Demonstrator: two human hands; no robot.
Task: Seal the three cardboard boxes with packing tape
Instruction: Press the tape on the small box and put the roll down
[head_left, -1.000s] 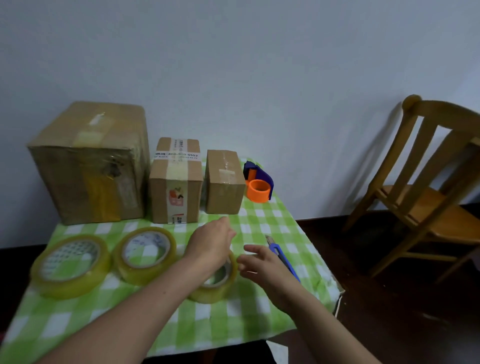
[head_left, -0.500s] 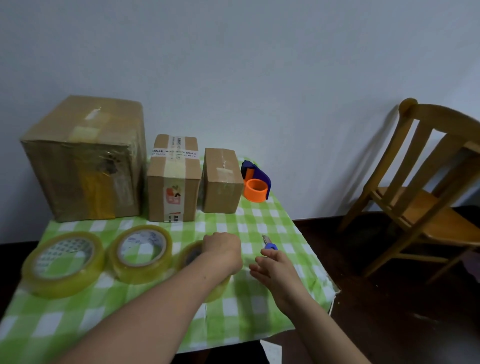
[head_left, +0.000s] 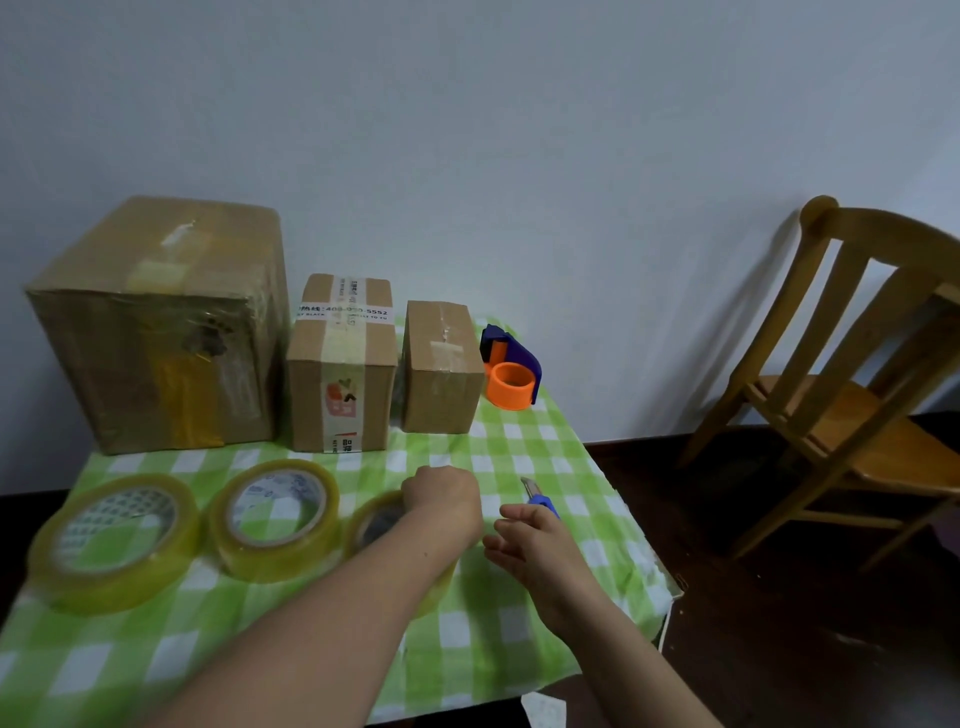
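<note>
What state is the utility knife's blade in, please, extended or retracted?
Extended: a bare metal blade juts from the blue utility knife, partly hidden by the right hand.

The small yellowish tape roll (head_left: 376, 519) is largely hidden beneath the fingers of the left hand (head_left: 441, 501).

Matt brown cardboard on the large box (head_left: 156, 332), with crinkled glossy tape across its front. Same cardboard on the middle box (head_left: 340, 374) under a pale printed strip, and on the small box (head_left: 441, 374) under clear shiny tape. Left roll (head_left: 114, 540), middle roll (head_left: 275, 519), third roll (head_left: 374, 519): translucent yellowish plastic, glossy. Checked cloth (head_left: 545, 452) over the tabletop, matt, lightly creased. Dispenser (head_left: 511, 371) in smooth orange and blue plastic. Knife (head_left: 540, 496): blue plastic handle, metal blade. Chair (head_left: 841, 374) of varnished wood, slight sheen.
</note>
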